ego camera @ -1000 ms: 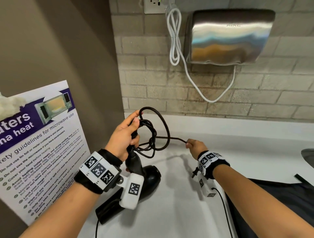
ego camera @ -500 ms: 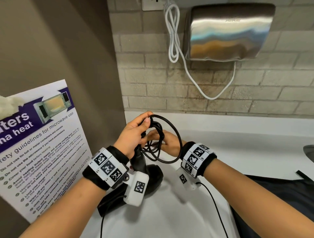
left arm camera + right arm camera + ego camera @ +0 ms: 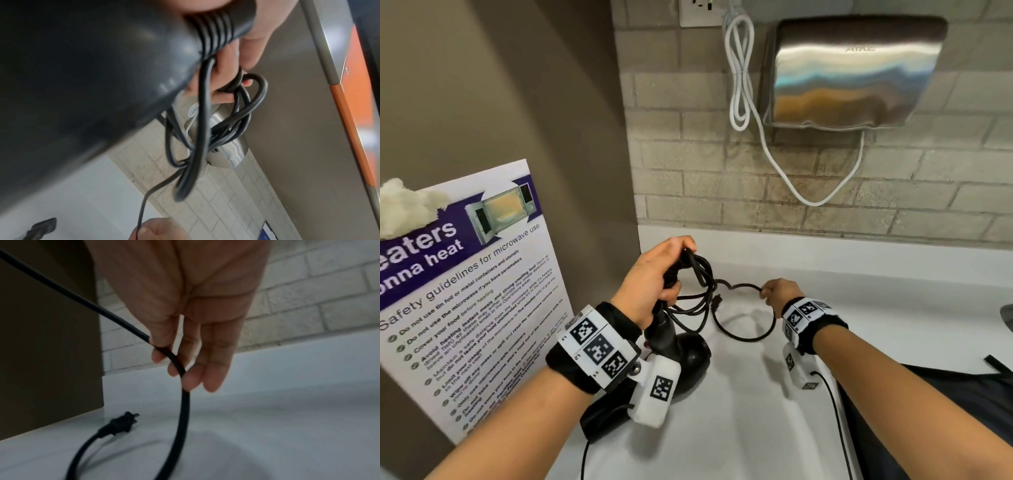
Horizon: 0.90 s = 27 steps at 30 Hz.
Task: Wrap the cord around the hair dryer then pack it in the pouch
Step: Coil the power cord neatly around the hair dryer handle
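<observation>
Fingers (image 3: pixel 164 344) pinch the cord (image 3: pixel 739 337); left fingers (image 3: pixel 671 246) grip the coils (dryer mostly hidden).

Hidden and cut-off parts

The hair dryer (image 3: pixel 688 356) sits largely behind the left wrist camera; the left wrist view blurs its body. The dark pouch (image 3: pixel 941 404) runs off the frame's right edge.

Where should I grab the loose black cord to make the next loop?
Probably pinch the cord just below the right hand, well above the plug, coming from above. That stretch hangs free in a curve over the counter, while the loops by the left hand are already bunched.
</observation>
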Motion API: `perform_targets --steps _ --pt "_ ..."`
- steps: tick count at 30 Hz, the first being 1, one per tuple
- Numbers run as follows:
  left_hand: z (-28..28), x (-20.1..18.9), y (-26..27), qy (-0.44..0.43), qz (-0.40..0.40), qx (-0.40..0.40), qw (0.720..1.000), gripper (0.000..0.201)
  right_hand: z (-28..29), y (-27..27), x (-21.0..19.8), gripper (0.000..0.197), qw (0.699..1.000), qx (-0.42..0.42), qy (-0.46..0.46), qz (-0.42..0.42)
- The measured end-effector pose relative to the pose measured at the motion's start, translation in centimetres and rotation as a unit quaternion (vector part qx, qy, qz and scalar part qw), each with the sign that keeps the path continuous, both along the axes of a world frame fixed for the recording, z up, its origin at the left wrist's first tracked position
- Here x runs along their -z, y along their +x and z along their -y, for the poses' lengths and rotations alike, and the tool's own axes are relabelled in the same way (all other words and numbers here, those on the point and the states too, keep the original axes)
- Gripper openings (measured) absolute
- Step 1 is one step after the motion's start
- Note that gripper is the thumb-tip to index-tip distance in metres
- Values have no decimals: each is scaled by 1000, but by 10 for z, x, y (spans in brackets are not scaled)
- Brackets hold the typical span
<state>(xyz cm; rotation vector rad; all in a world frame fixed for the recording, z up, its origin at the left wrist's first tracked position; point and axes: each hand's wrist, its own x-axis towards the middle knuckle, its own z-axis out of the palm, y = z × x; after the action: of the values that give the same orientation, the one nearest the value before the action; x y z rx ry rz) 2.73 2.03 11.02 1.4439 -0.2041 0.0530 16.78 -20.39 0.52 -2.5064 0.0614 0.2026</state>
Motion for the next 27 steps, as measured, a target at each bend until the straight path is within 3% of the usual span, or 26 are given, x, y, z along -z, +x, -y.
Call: perform_targets --steps 5,8,12,16,27 --pt "4 0 6 42 22 -31 998 12 -24 -23 -31 39 990 -67 -121 43" --pt "5 0 7 49 24 -30 998 11 -43 -40 -46 55 970 -209 -45 115" --pt "4 0 8 42 22 -42 998 14 -64 -58 -60 34 901 -399 96 139" --pt "5 0 5 44 28 -43 998 14 -63 -63 -67 24 925 -343 127 104" --pt "5 -2 2 64 46 -79 994 10 -58 -51 -116 19 926 -228 127 274"
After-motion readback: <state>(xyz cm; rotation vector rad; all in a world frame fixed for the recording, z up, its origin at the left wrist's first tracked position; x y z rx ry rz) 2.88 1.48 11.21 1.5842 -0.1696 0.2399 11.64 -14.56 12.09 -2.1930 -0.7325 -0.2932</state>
